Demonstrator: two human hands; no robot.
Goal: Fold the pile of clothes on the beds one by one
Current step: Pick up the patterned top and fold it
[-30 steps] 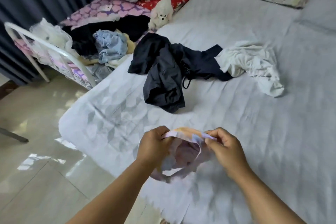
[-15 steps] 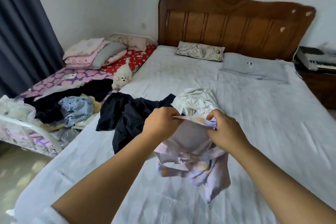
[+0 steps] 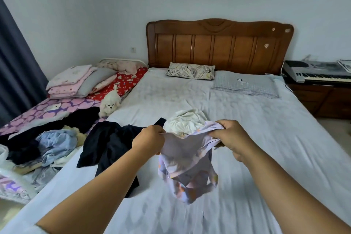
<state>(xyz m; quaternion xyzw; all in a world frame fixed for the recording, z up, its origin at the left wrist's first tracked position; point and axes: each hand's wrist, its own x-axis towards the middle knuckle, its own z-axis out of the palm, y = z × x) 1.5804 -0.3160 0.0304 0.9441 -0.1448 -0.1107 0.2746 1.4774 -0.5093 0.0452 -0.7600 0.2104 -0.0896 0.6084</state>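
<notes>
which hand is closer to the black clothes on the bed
Left. The left hand grips the patterned garment right beside the black clothes, overlapping their edge in view. The right hand grips the garment's other side, farther away.

Two bare forearms reach in from the lower edge of the view, uncovered from wrist to elbow. The left hand (image 3: 149,139) and right hand (image 3: 232,137) wear no gloves, and no rings, watch or bracelet show on them. At the lower left corner a pale, whitish sleeve edge (image 3: 31,231) covers the left upper arm.
</notes>
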